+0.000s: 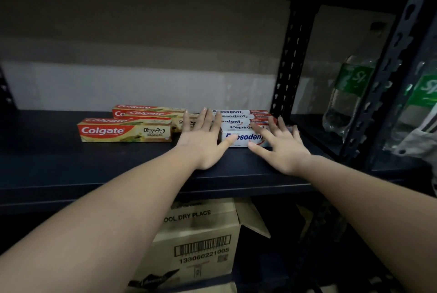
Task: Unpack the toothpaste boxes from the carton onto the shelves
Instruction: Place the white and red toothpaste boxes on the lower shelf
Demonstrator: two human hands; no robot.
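Several white Pepsodent toothpaste boxes [238, 125] lie in a tight stack on the dark shelf [94, 162]. My left hand [203, 139] lies flat with straight fingers against the stack's left end, its thumb touching the front box. My right hand [281, 148] is spread flat over the stack's right front corner. Left of them lie several red-and-cream Colgate boxes [125, 132], the nearest one standing apart at the front. The cardboard carton [201, 240] stands below the shelf with a flap open.
A black perforated upright [288, 65] stands just right of the boxes, a second one [387, 68] nearer on the right. Clear bottles with green labels [347, 94] stand in the neighbouring bay. A pale wall backs the shelf.
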